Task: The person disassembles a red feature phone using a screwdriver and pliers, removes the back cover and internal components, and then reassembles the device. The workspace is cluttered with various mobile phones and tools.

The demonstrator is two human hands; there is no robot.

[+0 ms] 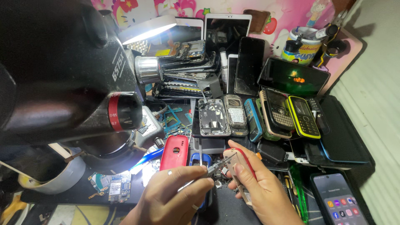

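Screwdriver (204,173), thin metal shaft, in left hand (175,196); right hand (260,187) gripping slim red-edged phone (237,164).

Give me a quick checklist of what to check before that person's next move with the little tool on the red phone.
1. Left hand grips the thin metal tool: ok.
2. Right hand holds the small red phone steady: ok.
3. Tool tip meets the phone: looks so, exact contact cannot tell.
4. Lamp is on and lights the bench: ok.
5. Room around the hands: not ok, a red phone cover and loose parts crowd close.
6. Black microscope aimed at the work: not ok, it sits off to the left.
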